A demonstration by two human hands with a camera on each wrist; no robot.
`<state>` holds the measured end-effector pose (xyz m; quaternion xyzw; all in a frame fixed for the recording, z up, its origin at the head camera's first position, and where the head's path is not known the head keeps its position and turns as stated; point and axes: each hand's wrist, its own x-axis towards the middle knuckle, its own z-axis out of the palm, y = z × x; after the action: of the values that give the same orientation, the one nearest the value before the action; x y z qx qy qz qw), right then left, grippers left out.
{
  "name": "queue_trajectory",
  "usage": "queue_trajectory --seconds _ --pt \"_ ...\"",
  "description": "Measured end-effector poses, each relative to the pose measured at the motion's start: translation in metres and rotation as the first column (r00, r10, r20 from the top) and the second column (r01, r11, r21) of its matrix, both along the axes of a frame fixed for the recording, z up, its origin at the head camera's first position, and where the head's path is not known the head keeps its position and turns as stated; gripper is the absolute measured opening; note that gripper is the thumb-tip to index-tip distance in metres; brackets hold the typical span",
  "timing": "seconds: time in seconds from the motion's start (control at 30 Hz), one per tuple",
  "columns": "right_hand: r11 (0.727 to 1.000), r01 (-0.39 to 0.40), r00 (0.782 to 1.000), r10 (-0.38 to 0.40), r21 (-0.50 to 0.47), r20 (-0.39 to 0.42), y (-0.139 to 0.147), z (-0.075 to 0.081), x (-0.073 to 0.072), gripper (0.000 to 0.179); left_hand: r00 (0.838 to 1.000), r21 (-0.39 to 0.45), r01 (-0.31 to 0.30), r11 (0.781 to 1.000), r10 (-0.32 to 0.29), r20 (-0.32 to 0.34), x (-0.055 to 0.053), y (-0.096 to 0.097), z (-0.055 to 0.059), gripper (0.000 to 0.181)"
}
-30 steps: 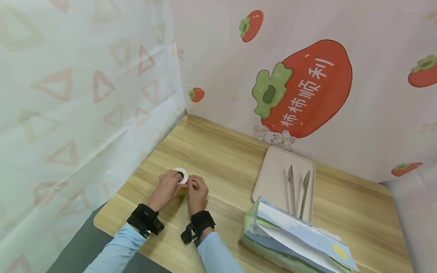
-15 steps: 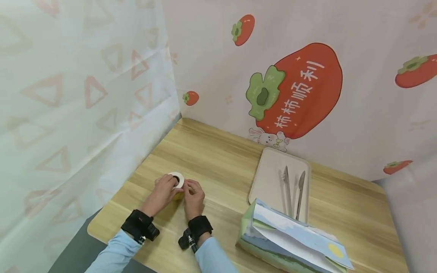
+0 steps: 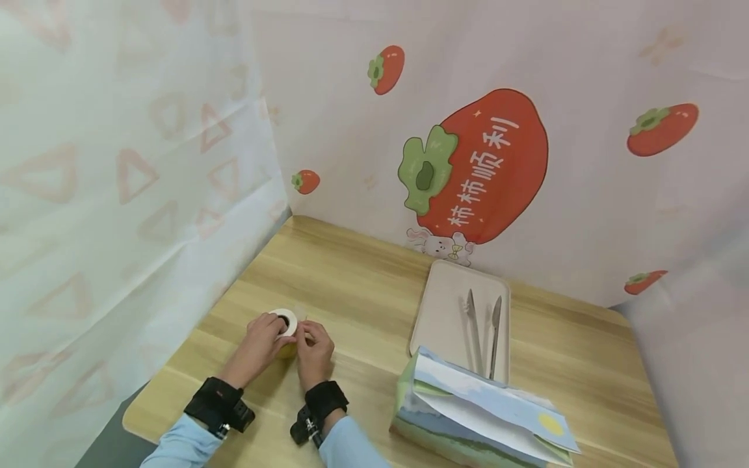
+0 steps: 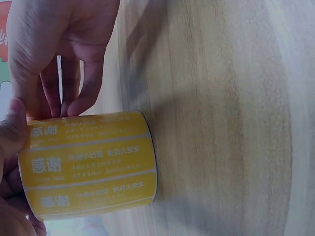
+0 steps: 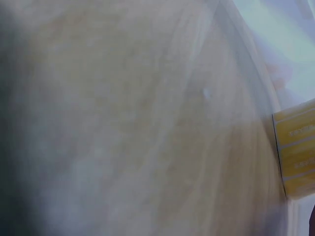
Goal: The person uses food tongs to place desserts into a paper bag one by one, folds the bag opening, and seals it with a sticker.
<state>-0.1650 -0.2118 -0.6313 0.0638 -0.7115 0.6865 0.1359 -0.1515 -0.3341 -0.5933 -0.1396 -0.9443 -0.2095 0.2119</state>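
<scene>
A roll of yellow stickers (image 4: 93, 164), printed with white characters, stands on end on the wooden table; its white top rim (image 3: 287, 312) shows in the head view. My left hand (image 3: 257, 348) grips it from the left, fingers in the core and thumb against the near side. At the roll's right edge, my right hand (image 3: 315, 351) has thumb and index finger pinched together on the outer sticker layer. Whether a sticker has lifted there is hard to tell. The right wrist view catches only part of the sticker roll (image 5: 298, 152), with neither hand clearly shown.
To the right lies a beige tray (image 3: 435, 318) bearing metal tongs (image 3: 474, 328) and a second slim metal utensil (image 3: 495, 331). A painted paper box (image 3: 468, 422) with folded flaps stands nearer me. Printed cloth walls (image 3: 333, 117) border the table (image 3: 345, 286) behind and left.
The head view has swung, so the whole scene slides left and slightly down. Both hands keep their places at the sticker roll, with little visible finger movement.
</scene>
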Motion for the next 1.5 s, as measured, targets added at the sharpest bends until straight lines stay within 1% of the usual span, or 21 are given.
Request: queue_trajectory --seconds 0.13,0.2,0.3,0.4,0.53,0.6,0.7,0.8,0.87,0.93,1.13,1.27,1.4,1.5 --pt "0.998 -0.062 0.997 0.062 -0.01 0.037 0.005 0.013 0.017 0.017 0.999 0.007 -0.018 1.0 0.018 0.05 0.009 -0.003 -0.004 0.029" --pt "0.998 -0.063 0.997 0.063 -0.016 0.047 0.004 0.007 0.017 0.018 0.998 0.01 -0.02 1.0 0.019 0.051 0.01 -0.003 -0.006 0.029" --pt "0.999 -0.031 0.998 0.032 -0.014 0.051 0.001 -0.006 0.013 0.018 1.0 0.009 -0.008 1.0 0.008 0.016 0.01 -0.002 -0.008 0.031" --pt "1.0 0.006 0.998 -0.005 -0.014 0.057 -0.003 -0.015 0.011 0.015 0.999 0.0 0.007 1.0 -0.007 -0.038 0.01 -0.001 -0.01 0.032" --pt "0.999 0.037 0.999 -0.036 -0.013 0.039 -0.006 -0.019 0.01 0.013 0.995 -0.006 0.022 1.0 -0.022 -0.101 0.011 -0.001 -0.011 0.033" --pt "0.999 0.044 0.999 -0.044 -0.014 0.026 -0.008 -0.019 0.01 0.013 0.994 -0.004 0.024 1.0 -0.024 -0.111 0.011 -0.002 -0.01 0.034" --pt "0.999 0.052 0.999 -0.052 -0.009 0.009 -0.01 -0.018 0.009 0.014 0.995 0.005 0.023 1.0 -0.022 -0.093 0.011 -0.004 -0.008 0.033" --pt "0.998 0.063 0.998 -0.063 0.005 -0.006 -0.013 -0.016 0.007 0.013 0.998 -0.002 0.011 1.0 -0.012 -0.06 0.009 -0.006 -0.007 0.032" --pt "0.998 0.062 0.998 -0.062 0.02 -0.012 -0.014 -0.016 0.005 0.013 0.999 -0.006 0.005 1.0 -0.005 -0.051 0.008 -0.008 -0.006 0.032" --pt "0.998 0.055 0.998 -0.055 0.028 -0.013 -0.014 -0.015 0.004 0.014 0.999 -0.009 0.0 1.0 0.0 -0.043 0.007 -0.009 -0.007 0.032" --pt "1.0 0.018 0.999 -0.018 0.011 0.026 -0.006 -0.017 0.001 0.014 1.0 0.002 0.007 1.0 -0.007 -0.008 0.004 -0.007 -0.006 0.031" --pt "1.0 -0.003 1.0 0.003 0.007 0.003 -0.003 -0.018 0.001 0.016 1.0 0.013 0.002 1.0 -0.002 0.008 0.004 -0.006 -0.003 0.03" --pt "1.0 0.026 0.999 -0.026 0.011 -0.031 -0.004 -0.017 -0.002 0.014 1.0 0.001 0.008 1.0 -0.008 0.01 0.002 -0.004 -0.001 0.03" --pt "0.998 0.059 0.997 -0.058 0.018 -0.05 -0.004 -0.014 -0.005 0.012 1.0 -0.007 0.023 1.0 -0.023 -0.008 -0.001 -0.003 0.0 0.029"
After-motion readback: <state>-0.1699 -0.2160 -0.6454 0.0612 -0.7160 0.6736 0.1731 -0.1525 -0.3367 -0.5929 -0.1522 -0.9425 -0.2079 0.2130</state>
